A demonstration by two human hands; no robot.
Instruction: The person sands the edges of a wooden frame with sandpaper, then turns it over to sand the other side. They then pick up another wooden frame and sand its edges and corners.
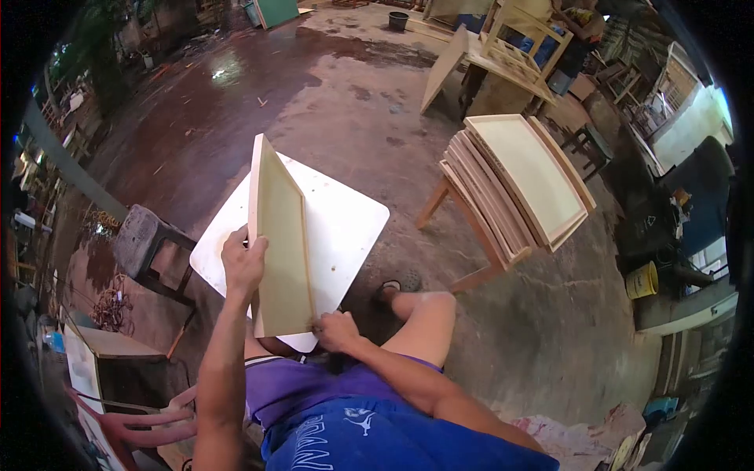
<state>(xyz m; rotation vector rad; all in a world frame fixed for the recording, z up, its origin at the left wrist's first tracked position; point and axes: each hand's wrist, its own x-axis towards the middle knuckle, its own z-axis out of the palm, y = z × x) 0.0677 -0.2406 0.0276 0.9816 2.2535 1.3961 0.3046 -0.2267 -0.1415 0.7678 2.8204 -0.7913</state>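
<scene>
A pale wooden framed panel [283, 251] with a raised border stands tilted on edge over a white square tabletop [349, 228] in front of my lap. My left hand [243, 263] grips the panel's left side, thumb on the inner face and fingers around the outer edge. At the lower right corner of the panel is my right hand [338, 331], its fingers curled closed right at the edge. I cannot tell what is pinched in the right fingers. Part of the tabletop is hidden behind the panel.
To the right, a stack of similar framed panels [522, 180] rests on a wooden stand [475, 275]. A dark stool [149, 243] is at the left, a pink plastic chair [149, 428] lower left. Farther back, a person [581, 31] stands by a wooden table [503, 67]. A yellow bucket [642, 280] sits right.
</scene>
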